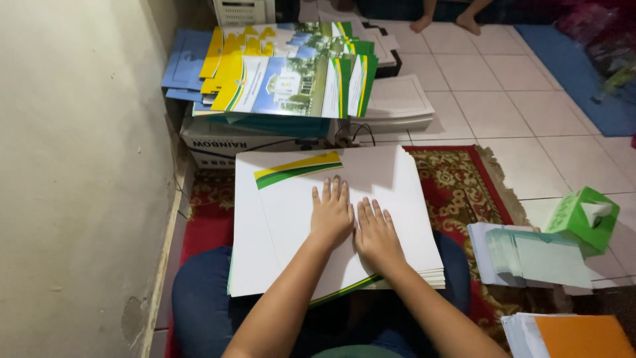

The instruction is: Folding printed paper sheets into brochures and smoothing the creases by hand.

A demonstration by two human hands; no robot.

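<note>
both hands, left hand [331, 215] and right hand [376, 233], lie flat with fingers spread on a white folder sheet [285, 219] atop the stack [424, 262], gripping nothing.

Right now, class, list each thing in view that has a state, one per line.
Left hand: flat, pressing the top sheet.
Right hand: flat beside it.
White card stack: on the lap, unfolded.
Printed folders: piled, fanned.
Green tissue box: open, tissue showing.
</note>
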